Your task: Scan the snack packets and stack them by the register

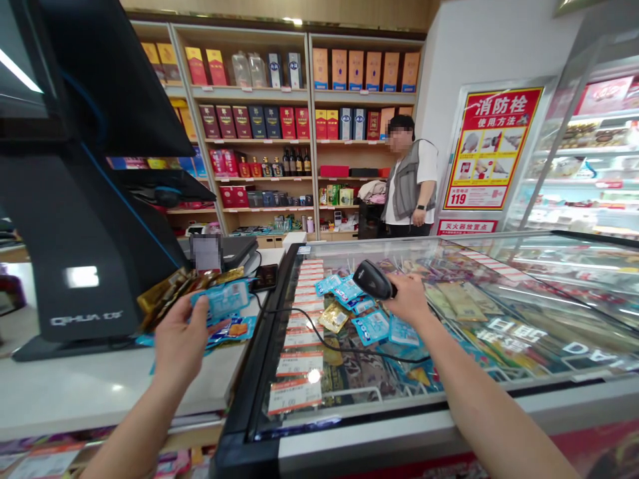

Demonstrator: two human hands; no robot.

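My left hand (pixel 182 336) pinches a blue snack packet (pixel 227 299) above the white counter, beside a pile of packets. Gold packets (pixel 167 293) lie in that pile against the base of the black checkout terminal, with more blue ones under my fingers. My right hand (pixel 410 299) is wrapped round the handle of a black barcode scanner (pixel 372 278), its head pointing left over the freezer's glass lid. Beneath the scanner, several blue packets (pixel 370 326) and a gold packet (pixel 334 317) are spread on the glass. The scanner's cable (pixel 319 336) loops across the lid.
The checkout terminal (pixel 90 266) rises at the left of the counter (pixel 114 392). A glass-topped freezer (pixel 349 429) fills the right side. Behind it stands a person (pixel 409 179), near shelves of boxed bottles (pixel 257 123). A refrigerated display (pixel 594 159) is at far right.
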